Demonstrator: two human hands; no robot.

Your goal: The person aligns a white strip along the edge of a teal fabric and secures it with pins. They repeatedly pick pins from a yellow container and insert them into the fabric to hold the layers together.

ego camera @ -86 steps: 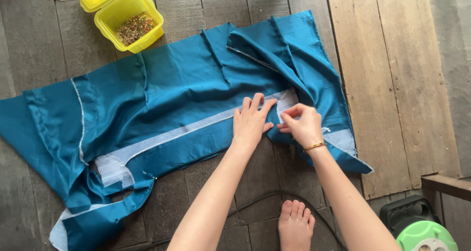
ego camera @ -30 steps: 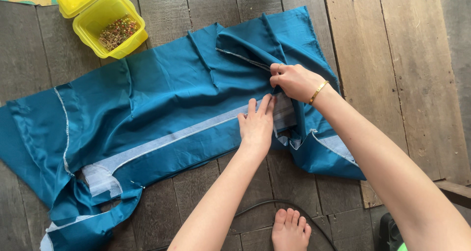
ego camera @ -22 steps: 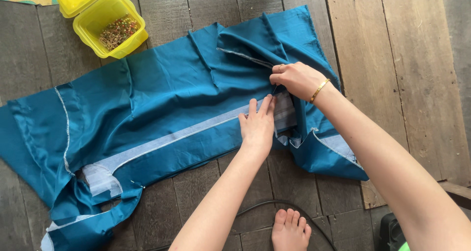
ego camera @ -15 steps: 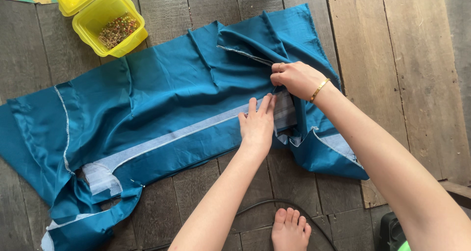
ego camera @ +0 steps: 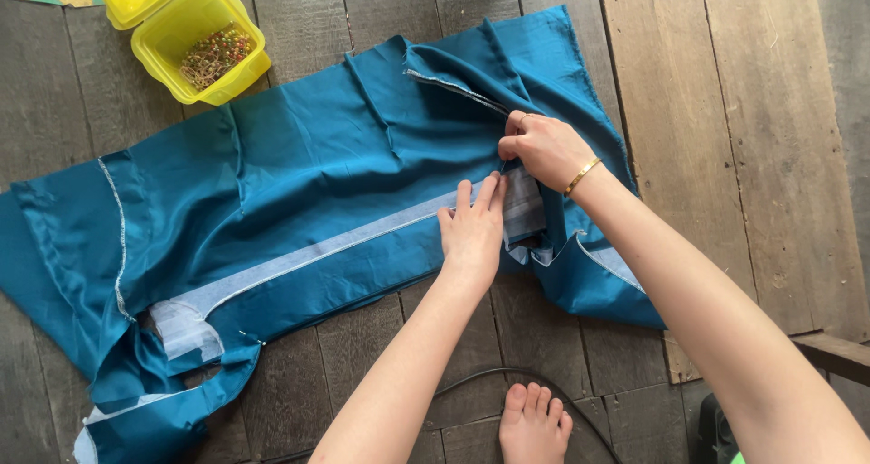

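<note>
Left hand (ego camera: 473, 233): laid flat, fingers together, on the pale strip (ego camera: 344, 244) (long axis lower left to centre).
Right hand (ego camera: 542, 147): pinched shut on the teal fabric (ego camera: 317, 165) fold, just above.

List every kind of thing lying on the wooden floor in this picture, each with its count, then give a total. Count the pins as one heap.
Teal cloth: 1
Yellow box, lid open: 1
Heap of coloured-head pins in the box: 1
Black cable: 1
Hands on the cloth, left hand and right hand: 2
Bare foot: 1
Total: 7
</note>
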